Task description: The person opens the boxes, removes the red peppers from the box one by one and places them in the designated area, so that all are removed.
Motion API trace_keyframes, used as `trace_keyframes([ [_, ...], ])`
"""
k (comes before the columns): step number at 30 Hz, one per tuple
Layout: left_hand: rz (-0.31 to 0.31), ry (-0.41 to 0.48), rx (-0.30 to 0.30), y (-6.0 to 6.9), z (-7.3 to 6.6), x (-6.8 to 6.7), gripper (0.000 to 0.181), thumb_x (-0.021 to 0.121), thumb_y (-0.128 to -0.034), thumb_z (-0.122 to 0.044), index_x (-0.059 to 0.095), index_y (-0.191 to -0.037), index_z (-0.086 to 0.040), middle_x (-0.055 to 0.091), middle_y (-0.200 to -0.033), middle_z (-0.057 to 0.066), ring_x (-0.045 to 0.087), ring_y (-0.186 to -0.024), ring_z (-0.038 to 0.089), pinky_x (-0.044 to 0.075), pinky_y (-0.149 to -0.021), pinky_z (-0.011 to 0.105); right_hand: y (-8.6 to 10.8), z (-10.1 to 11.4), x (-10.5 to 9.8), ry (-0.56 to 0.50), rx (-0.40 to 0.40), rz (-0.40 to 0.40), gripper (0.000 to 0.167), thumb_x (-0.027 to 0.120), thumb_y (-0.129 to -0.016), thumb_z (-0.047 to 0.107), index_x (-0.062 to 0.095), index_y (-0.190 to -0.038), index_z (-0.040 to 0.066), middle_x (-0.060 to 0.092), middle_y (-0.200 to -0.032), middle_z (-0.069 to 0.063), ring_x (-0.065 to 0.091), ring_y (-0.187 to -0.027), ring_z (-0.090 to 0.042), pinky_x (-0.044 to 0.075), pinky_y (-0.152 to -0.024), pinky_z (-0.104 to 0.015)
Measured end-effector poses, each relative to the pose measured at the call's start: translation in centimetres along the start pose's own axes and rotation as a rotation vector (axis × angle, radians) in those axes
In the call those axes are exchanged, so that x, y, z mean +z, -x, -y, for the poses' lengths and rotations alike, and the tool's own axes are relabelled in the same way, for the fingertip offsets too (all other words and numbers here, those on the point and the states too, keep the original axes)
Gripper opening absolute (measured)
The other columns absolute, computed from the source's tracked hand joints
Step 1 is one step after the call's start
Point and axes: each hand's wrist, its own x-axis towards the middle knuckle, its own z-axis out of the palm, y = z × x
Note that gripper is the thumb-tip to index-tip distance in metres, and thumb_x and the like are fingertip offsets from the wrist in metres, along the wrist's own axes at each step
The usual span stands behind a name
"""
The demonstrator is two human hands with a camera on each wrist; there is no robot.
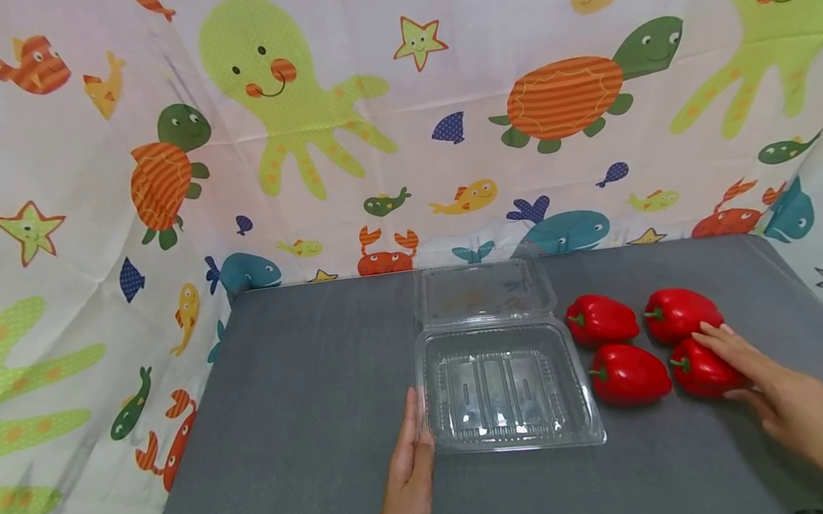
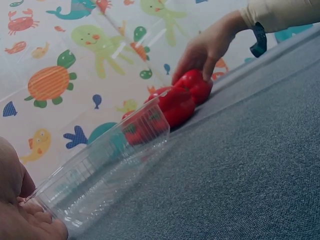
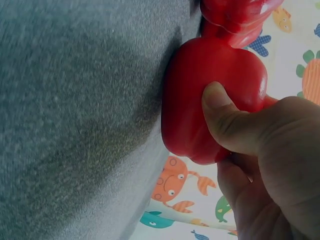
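A clear plastic clamshell container [image 1: 510, 433] lies on the table with its lid [image 1: 482, 292] folded back. My left hand [image 1: 408, 480] holds the container's left edge, thumb and fingers at the rim in the left wrist view. Right of it lie several red bell peppers in two rows, stems to the left. My right hand [image 1: 772, 391] grips the front-right bell pepper [image 3: 215, 100], its thumb pressed against the pepper's side. Other bell peppers sit around it: one front-left [image 1: 631, 375], one back-left [image 1: 602, 320] and one back-right [image 1: 681, 314]. The container's base holds nothing.
A grey cloth-covered table [image 1: 308, 423] carries everything. Behind it and along its sides hangs a white curtain [image 1: 368, 45] printed with sea animals. The lid's far end lies close to the table's back edge.
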Motion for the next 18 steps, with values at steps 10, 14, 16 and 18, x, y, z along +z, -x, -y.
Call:
trace_keyframes([
  [10,0.005,0.017,0.020,0.1,0.0,0.0,0.063,0.037,-0.1165,-0.015,0.005,-0.171,-0.015,0.013,-0.176,-0.002,0.011,-0.160,0.011,0.019,-0.120,0.012,0.6,-1.0,0.1,0.019,-0.030,0.029,0.119,0.094,-0.068,0.001,0.030,-0.168,0.015,0.032,-0.169,-0.021,0.044,-0.141,-0.051,0.064,-0.073,-0.047],
  [14,0.006,0.020,0.000,0.1,-0.2,-0.3,0.064,0.038,-0.1167,-0.021,0.005,-0.171,-0.013,0.015,-0.176,-0.001,0.013,-0.160,0.014,0.024,-0.120,0.016,1.0,-1.4,0.2,0.020,-0.013,0.046,0.121,0.093,-0.069,0.000,0.026,-0.169,0.016,0.028,-0.171,-0.021,0.040,-0.144,-0.051,0.065,-0.071,-0.046],
  [16,0.003,0.021,-0.021,0.1,-0.5,-0.5,0.065,0.038,-0.1167,-0.025,0.005,-0.171,-0.013,0.016,-0.176,0.000,0.012,-0.160,0.017,0.026,-0.119,0.017,1.1,-1.5,0.3,0.017,0.003,0.069,0.122,0.092,-0.071,0.000,0.023,-0.170,0.016,0.028,-0.169,-0.024,0.040,-0.143,-0.053,0.064,-0.073,-0.048],
  [18,-0.001,0.026,-0.034,0.0,-0.8,-0.8,0.065,0.038,-0.1169,-0.027,0.005,-0.171,-0.012,0.015,-0.177,0.003,0.011,-0.160,0.020,0.026,-0.117,0.018,1.1,-1.6,0.3,0.012,0.014,0.093,0.123,0.092,-0.071,0.000,0.021,-0.170,0.015,0.031,-0.166,-0.028,0.040,-0.142,-0.055,0.063,-0.074,-0.051],
])
